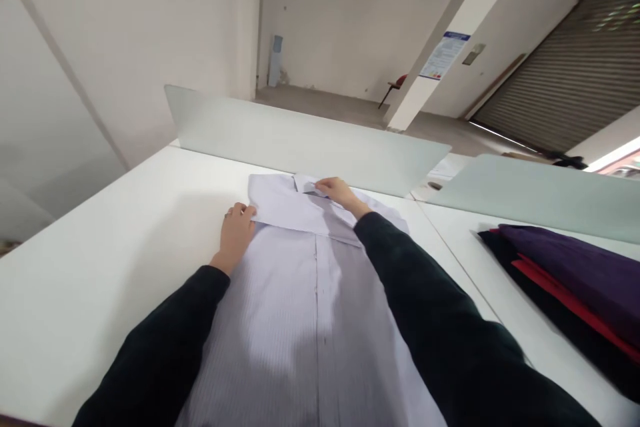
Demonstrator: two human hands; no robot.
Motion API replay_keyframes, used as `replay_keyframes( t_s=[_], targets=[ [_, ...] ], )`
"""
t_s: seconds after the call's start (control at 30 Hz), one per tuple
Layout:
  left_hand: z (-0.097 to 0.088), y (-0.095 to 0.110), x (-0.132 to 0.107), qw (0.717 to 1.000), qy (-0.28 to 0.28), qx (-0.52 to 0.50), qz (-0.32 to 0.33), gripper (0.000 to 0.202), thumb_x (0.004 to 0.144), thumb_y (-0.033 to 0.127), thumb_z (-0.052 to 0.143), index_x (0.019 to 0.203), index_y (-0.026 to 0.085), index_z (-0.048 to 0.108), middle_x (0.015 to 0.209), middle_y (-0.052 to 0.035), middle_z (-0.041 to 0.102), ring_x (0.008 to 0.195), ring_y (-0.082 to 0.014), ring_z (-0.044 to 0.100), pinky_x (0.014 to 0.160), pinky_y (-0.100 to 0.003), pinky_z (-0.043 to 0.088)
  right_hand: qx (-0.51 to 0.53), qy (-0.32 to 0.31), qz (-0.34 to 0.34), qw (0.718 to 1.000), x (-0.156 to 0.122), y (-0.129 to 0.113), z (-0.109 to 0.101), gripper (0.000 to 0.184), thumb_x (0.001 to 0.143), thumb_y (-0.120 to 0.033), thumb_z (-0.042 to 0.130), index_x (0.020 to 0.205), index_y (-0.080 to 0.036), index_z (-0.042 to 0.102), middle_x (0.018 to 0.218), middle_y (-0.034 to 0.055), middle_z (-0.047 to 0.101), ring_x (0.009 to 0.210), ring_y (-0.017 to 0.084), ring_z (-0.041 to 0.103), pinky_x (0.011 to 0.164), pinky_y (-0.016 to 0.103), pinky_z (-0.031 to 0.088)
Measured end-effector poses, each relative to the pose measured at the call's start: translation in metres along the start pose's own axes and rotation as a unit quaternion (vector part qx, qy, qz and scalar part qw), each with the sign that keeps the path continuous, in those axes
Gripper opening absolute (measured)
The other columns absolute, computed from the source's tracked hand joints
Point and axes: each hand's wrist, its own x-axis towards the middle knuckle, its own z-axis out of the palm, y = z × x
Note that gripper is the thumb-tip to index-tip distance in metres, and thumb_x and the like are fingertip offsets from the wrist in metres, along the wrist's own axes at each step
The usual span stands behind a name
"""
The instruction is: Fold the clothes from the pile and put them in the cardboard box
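Observation:
A pale lilac striped button-front shirt [305, 320] lies lengthwise on the white table [85, 267], with its top section folded over. My left hand [236, 233] grips the shirt's folded edge at the left side. Near the far end, my right hand [340, 193] pinches the shirt's collar [306, 183] with its fingertips. Dark sleeves cover both my forearms and hide parts of the shirt's sides.
Frosted glass divider panels [300, 137] stand along the table's far edge. A stack of folded purple, black and red cloth [565, 280] lies on an adjoining white table at right. Beyond stand a pillar with a poster [444, 55], a red chair [394, 88] and a roller shutter [560, 67].

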Motion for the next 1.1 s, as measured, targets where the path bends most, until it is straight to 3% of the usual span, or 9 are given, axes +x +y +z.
replay_keyframes(
  t_s=[0.1, 0.2, 0.4, 0.5, 0.6, 0.73, 0.9, 1.0, 1.1],
  targets=[
    [0.001, 0.0, -0.001, 1.0, -0.011, -0.001, 0.008, 0.021, 0.086, 0.008, 0.042, 0.094, 0.02, 0.059, 0.099, -0.0101, 0.059, 0.095, -0.0262, 0.056, 0.086, -0.039, 0.045, -0.011, -0.06, -0.007, 0.998, 0.043, -0.037, 0.053, 0.014, 0.078, -0.025, 0.059, 0.067, -0.018, 0.063, 0.073, 0.0032, 0.066, 0.075, 0.019, 0.059, 0.075, 0.03, 0.043],
    [0.004, -0.001, -0.002, 1.0, -0.017, -0.004, 0.011, 0.022, 0.085, 0.005, 0.042, 0.091, 0.019, 0.058, 0.097, -0.0097, 0.061, 0.093, -0.0252, 0.057, 0.084, -0.038, 0.045, -0.009, -0.114, 0.0, 0.993, 0.069, -0.057, 0.086, 0.021, 0.083, -0.025, 0.057, 0.064, -0.016, 0.061, 0.068, 0.0031, 0.064, 0.066, 0.015, 0.056, 0.067, 0.026, 0.041],
    [0.01, -0.002, -0.003, 1.0, -0.02, -0.005, 0.005, 0.024, 0.085, 0.002, 0.04, 0.091, 0.018, 0.057, 0.094, -0.0093, 0.062, 0.093, -0.0241, 0.056, 0.082, -0.037, 0.044, 0.016, -0.188, 0.026, 0.982, 0.09, -0.076, 0.115, 0.029, 0.08, -0.041, 0.066, 0.068, -0.014, 0.061, 0.06, 0.0019, 0.06, 0.055, 0.012, 0.051, 0.056, 0.024, 0.039],
    [0.012, -0.004, -0.003, 1.0, -0.017, -0.003, 0.0, 0.026, 0.085, 0.0, 0.038, 0.09, 0.017, 0.056, 0.094, -0.0088, 0.061, 0.091, -0.0227, 0.055, 0.083, -0.035, 0.044, 0.024, -0.173, 0.026, 0.984, 0.094, -0.083, 0.127, 0.021, 0.078, -0.035, 0.066, 0.073, -0.014, 0.062, 0.056, -0.0017, 0.056, 0.052, 0.01, 0.048, 0.052, 0.022, 0.037],
    [0.014, -0.006, -0.004, 1.0, -0.014, 0.001, -0.009, 0.025, 0.085, 0.0, 0.039, 0.092, 0.016, 0.056, 0.095, -0.0095, 0.06, 0.09, -0.0223, 0.055, 0.083, -0.035, 0.044, 0.014, -0.127, 0.026, 0.991, 0.094, -0.08, 0.132, 0.02, 0.085, -0.031, 0.057, 0.073, -0.014, 0.06, 0.053, -0.0039, 0.049, 0.049, 0.008, 0.042, 0.05, 0.021, 0.033],
    [0.014, -0.006, -0.004, 1.0, -0.012, 0.003, -0.018, 0.023, 0.085, 0.003, 0.04, 0.094, 0.016, 0.056, 0.097, -0.0108, 0.06, 0.092, -0.0237, 0.056, 0.084, -0.036, 0.044, -0.01, -0.135, 0.042, 0.99, 0.084, -0.061, 0.108, 0.031, 0.091, -0.035, 0.049, 0.073, -0.013, 0.06, 0.057, 0.001, 0.055, 0.049, 0.009, 0.045, 0.05, 0.022, 0.036],
    [0.012, -0.005, -0.003, 1.0, -0.01, -0.006, -0.011, 0.023, 0.086, 0.003, 0.039, 0.095, 0.015, 0.057, 0.097, -0.0118, 0.06, 0.093, -0.0248, 0.056, 0.086, -0.037, 0.045, -0.056, -0.199, 0.053, 0.977, 0.053, -0.026, 0.037, 0.03, 0.089, -0.038, 0.053, 0.078, -0.013, 0.066, 0.076, 0.0076, 0.068, 0.064, 0.012, 0.059, 0.058, 0.02, 0.044],
    [0.012, -0.006, -0.002, 1.0, -0.007, -0.009, -0.012, 0.022, 0.085, 0.004, 0.041, 0.094, 0.015, 0.057, 0.097, -0.0119, 0.06, 0.092, -0.0256, 0.056, 0.085, -0.038, 0.045, -0.114, -0.192, 0.046, 0.974, 0.031, -0.008, -0.002, 0.022, 0.081, -0.035, 0.061, 0.077, -0.014, 0.067, 0.076, 0.006, 0.068, 0.067, 0.014, 0.059, 0.061, 0.022, 0.043],
    [0.012, -0.007, -0.001, 1.0, -0.007, -0.006, -0.017, 0.022, 0.084, 0.004, 0.041, 0.094, 0.015, 0.057, 0.096, -0.0113, 0.061, 0.092, -0.0254, 0.057, 0.084, -0.038, 0.046, -0.171, -0.171, 0.03, 0.97, 0.012, 0.006, -0.024, 0.019, 0.077, -0.035, 0.063, 0.077, -0.016, 0.069, 0.077, 0.0039, 0.068, 0.071, 0.015, 0.059, 0.067, 0.024, 0.042]
  ],
)
